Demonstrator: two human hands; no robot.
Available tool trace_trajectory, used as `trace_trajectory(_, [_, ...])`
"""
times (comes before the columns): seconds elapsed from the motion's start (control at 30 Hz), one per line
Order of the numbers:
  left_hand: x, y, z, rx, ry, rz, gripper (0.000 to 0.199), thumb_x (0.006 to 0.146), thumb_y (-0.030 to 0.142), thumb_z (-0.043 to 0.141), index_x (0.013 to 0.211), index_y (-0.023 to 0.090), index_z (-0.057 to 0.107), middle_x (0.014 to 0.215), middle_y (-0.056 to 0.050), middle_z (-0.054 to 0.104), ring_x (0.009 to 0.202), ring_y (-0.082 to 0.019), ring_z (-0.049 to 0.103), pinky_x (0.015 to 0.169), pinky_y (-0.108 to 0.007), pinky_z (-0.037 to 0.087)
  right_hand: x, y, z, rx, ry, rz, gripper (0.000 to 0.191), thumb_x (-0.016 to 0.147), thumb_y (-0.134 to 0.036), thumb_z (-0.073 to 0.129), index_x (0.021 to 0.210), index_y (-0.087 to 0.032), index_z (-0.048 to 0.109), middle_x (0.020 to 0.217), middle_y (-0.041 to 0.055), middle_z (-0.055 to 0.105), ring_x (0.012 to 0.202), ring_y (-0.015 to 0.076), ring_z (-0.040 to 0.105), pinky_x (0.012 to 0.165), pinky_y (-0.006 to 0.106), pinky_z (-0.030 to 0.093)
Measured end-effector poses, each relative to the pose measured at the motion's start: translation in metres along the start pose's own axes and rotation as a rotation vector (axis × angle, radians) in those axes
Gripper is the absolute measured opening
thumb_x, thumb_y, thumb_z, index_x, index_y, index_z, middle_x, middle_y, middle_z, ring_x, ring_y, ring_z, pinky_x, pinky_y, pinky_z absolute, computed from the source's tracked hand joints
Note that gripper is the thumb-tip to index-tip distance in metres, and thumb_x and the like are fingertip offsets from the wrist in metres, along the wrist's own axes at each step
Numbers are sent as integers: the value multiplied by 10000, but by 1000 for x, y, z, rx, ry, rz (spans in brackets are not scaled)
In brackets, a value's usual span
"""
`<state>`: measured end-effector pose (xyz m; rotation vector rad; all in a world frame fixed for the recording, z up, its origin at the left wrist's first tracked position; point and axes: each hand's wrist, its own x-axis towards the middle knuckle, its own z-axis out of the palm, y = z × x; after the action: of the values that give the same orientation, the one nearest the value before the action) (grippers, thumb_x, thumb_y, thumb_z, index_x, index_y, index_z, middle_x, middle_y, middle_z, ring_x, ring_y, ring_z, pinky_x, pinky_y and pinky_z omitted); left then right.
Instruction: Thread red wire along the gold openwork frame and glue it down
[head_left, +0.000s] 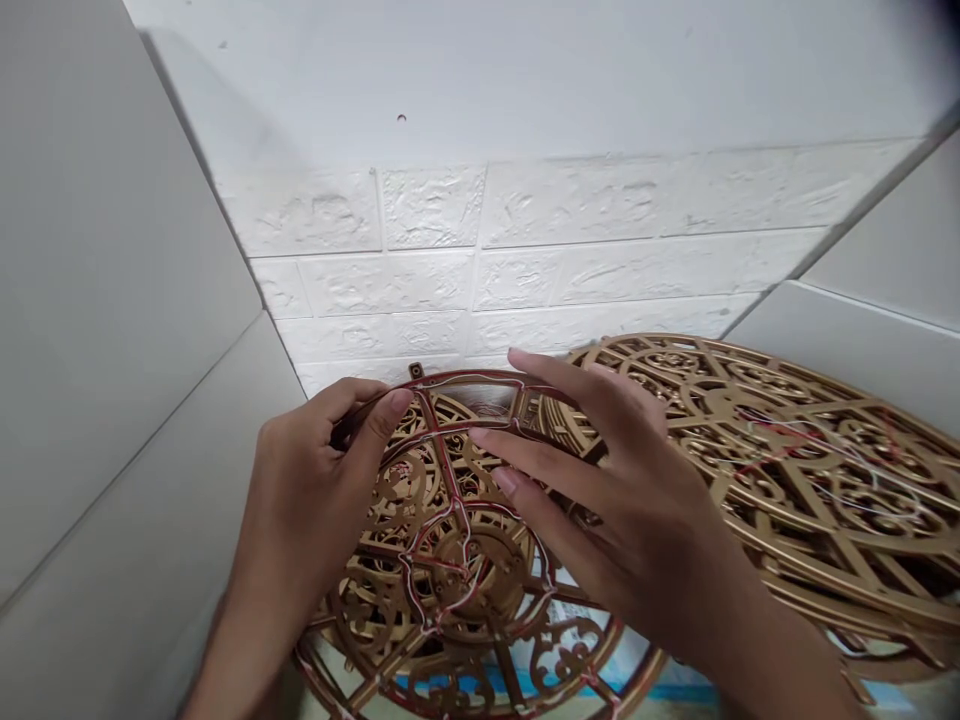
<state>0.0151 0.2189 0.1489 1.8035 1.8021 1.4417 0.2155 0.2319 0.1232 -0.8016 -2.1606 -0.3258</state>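
Note:
A round gold openwork frame point(450, 470) is tilted up before me, with red and white wires point(466, 540) running along its channels, spokes and rings. At the left of its upper rim, my left hand point(319, 480) is closed on the frame, its thumb lying on the near side. Over the right part of the rim, my right hand point(607, 480) has its fingers spread. Its fingertips rest at or just above the wired channels; whether they press on a wire I cannot tell. The palm hides the frame's right side.
Further similar gold frames point(795, 420) lie stacked at the right, loose red and white wires on top. More gold openwork shows beneath the held frame. A white brick-patterned wall point(427, 280) stands behind, with a white panel point(112, 300) close on the left.

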Motion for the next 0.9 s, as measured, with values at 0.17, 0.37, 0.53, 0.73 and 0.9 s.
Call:
trace_trajectory(0.17, [0,-1,-1,5,-24,10,162,859,360,651,769,254,734,669,59,732,572,-107,631,517,-212,442,-2,-2,0,-55,32,6,292,888,-57,591,1124,-224,633,1373,198,543,1195,310,615,1071,659,384])
trace_trajectory(0.37, [-3,-1,-2,15,-94,37,169,891,388,629,827,291,753,733,61,755,643,-137,666,582,-242,476,-1,-9,5,-9,68,6,188,890,-71,602,940,-245,655,1284,98,662,1222,256,619,1148,553,345])
trace_trajectory(0.53, [-3,-2,0,21,-94,64,159,897,368,622,829,297,748,729,68,757,652,-146,677,596,-253,479,2,-11,10,41,69,-20,197,912,-92,585,1004,-239,677,1168,64,739,1158,235,656,1087,495,373])
trace_trajectory(0.73, [-4,-3,1,48,-102,68,191,906,404,619,825,280,739,754,64,764,674,-154,687,596,-265,470,0,-10,10,21,7,-47,207,923,-117,565,1070,-217,671,1252,116,693,1245,276,590,1096,546,329])
trace_trajectory(0.9, [-5,0,-1,55,-127,68,149,912,345,614,853,295,741,808,83,773,723,-137,701,643,-250,475,1,-12,11,21,20,-46,166,909,-116,592,1029,-193,677,1239,139,686,1228,291,596,1081,541,350])
